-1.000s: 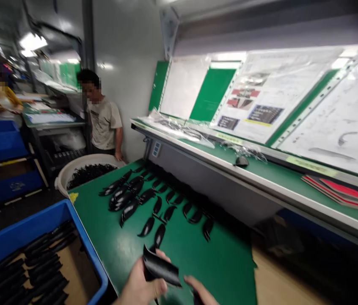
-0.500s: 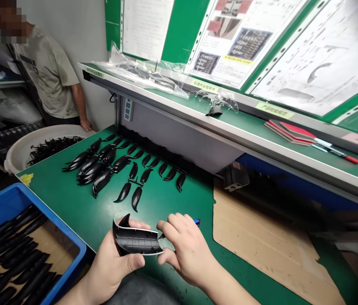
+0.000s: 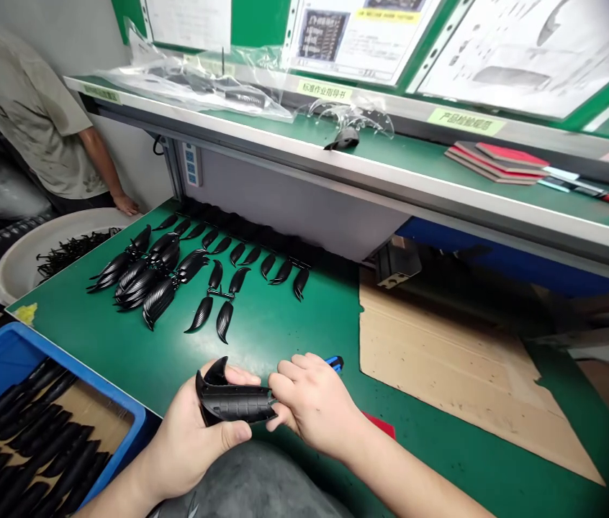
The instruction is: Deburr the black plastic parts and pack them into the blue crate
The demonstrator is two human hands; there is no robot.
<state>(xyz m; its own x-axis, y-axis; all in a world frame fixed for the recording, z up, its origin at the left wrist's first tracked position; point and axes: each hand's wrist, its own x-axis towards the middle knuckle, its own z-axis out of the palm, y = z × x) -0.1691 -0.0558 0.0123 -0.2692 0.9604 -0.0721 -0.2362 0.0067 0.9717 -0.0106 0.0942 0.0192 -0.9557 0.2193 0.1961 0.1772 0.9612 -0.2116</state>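
My left hand (image 3: 191, 439) is closed around a curved black plastic part (image 3: 232, 401), held just above the near edge of the green bench mat (image 3: 304, 331). My right hand (image 3: 312, 403) is closed in a grip at the part's right end and holds a tool with a blue handle (image 3: 334, 362), whose tip is hidden at the part. Several black leaf-shaped plastic parts (image 3: 175, 277) lie in rows on the mat farther away, to the left.
A blue bin (image 3: 7, 360) of long black parts stands at the lower left. A white tub (image 3: 18, 252) of black scrap is beyond it, with another person (image 3: 29, 115) leaning on it. A brown board (image 3: 445, 360) lies right. A raised shelf (image 3: 391, 173) carries bags and red pads.
The view has tilted down toward the bench. Both hands have come up into view with the black part, and my right hand has closed in on the part's right end.
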